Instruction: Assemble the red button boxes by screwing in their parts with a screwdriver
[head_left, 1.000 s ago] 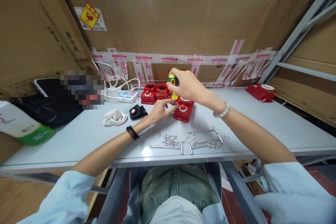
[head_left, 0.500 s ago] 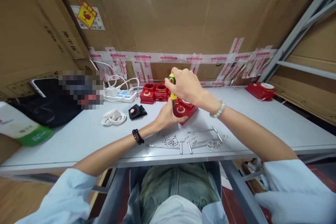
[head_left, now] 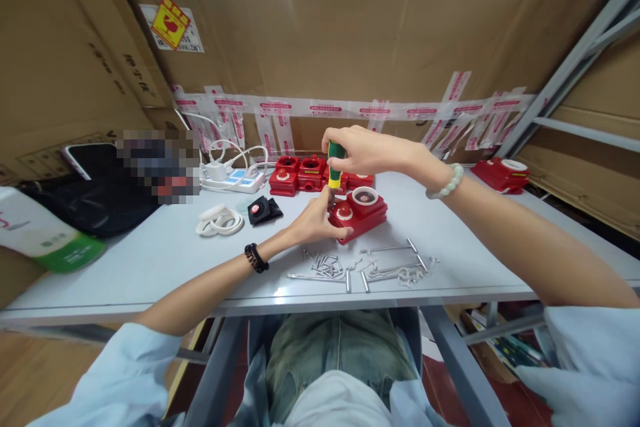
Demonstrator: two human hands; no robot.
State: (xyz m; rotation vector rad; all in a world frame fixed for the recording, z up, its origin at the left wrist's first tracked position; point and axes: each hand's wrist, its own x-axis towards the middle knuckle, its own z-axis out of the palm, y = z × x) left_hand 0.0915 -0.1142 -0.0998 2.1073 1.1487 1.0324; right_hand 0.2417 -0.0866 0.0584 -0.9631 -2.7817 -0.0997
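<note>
A red housing with a white ring and a red dome lies on the table in front of me. My left hand grips its left end, thumb along the near side and fingertips by the screwdriver shaft. My right hand is closed around the green and yellow handle of a screwdriver, held upright over the housing's left corner. The tip is hidden behind my left fingers. Nearer me lie a pile of screws and metal T-shaped rods with white cords.
More red housings stand in a row behind, and another red housing sits far right. To the left are a white cable, a black pouch-like item, a power strip and a phone. Cardboard walls the back.
My right hand has turned on the screwdriver handle, with its wrist and forearm swung out to the right. More of the housing now shows. My left hand keeps its grip.
</note>
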